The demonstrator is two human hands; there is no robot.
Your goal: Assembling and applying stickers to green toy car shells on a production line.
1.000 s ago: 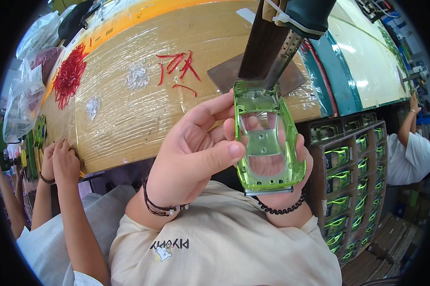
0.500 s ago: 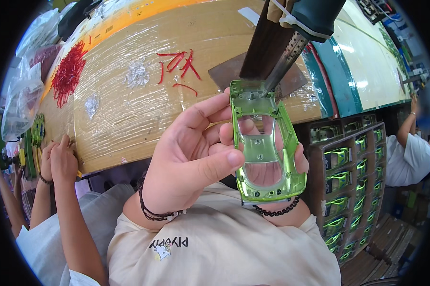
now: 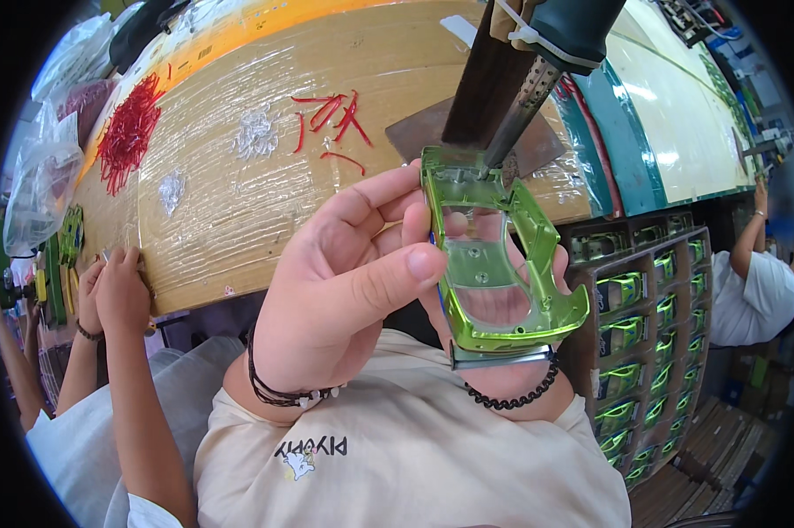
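Note:
A shiny green toy car body shell [image 3: 478,253] with clear windows is held up in front of my chest, its inner side facing up. My left hand [image 3: 344,273] grips its left edge, thumb on the near side and fingers curled behind. My right hand [image 3: 509,380] supports it from underneath; much of that hand is hidden, with fingertips showing at the shell's right edge. Above its far end, a soldering iron [image 3: 524,101] with perforated metal barrel and dark teal handle is zip-tied to a brown upright. The iron's tip reaches a post inside the shell.
Red wires [image 3: 335,119] and small clear plastic pieces [image 3: 254,134] lie on the film-covered bench [image 3: 212,238], with a red wire heap [image 3: 126,136] farther left. A divided rack [image 3: 650,343] of green shells stands at right. Another person's hands [image 3: 115,286] rest at the bench's left edge.
The shell's near end has swung right and tilted between my hands. Its far end remains at the iron's tip, now at a slightly different spot.

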